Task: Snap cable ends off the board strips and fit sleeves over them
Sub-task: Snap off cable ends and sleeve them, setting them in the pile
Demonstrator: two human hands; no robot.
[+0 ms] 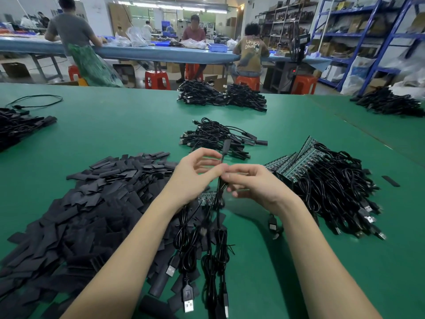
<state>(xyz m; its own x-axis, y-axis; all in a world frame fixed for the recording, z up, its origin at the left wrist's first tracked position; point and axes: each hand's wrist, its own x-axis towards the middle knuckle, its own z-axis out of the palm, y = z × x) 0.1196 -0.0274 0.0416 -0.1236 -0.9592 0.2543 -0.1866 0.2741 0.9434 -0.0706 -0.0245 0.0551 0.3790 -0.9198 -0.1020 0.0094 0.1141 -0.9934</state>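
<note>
Two hands are held together above the green table (pixel 115 125), w/ a thin black cable (pixel 222 158) pinched between them. The left hand (pixel 195 173) has thumb and fingers curled round the cable, and the right hand (pixel 250 183) pinches it just beside, fingertips touching those of the left. A black sleeve (pixel 227 143) is seen on the cable's upper end, sticking up above the hands. Under the left hand a green board strip (pixel 208 198) is partly seen, w/ several cables (pixel 207 238) hanging from it toward the near edge, USB plugs (pixel 188 305) at their ends. To the left a large heap of flat black sleeves (pixel 87 203) is spread on the table. To the right a stack of board strips (pixel 296 162) w/ attached cables (pixel 340 194) is piled. Beyond the hands a small pile of sleeved cables (pixel 218 137) is laid, and more bundles (pixel 220 95) are seen farther back. Three people (pixel 250 51) are seated or stood at a blue bench (pixel 138 52) in the background.
</note>
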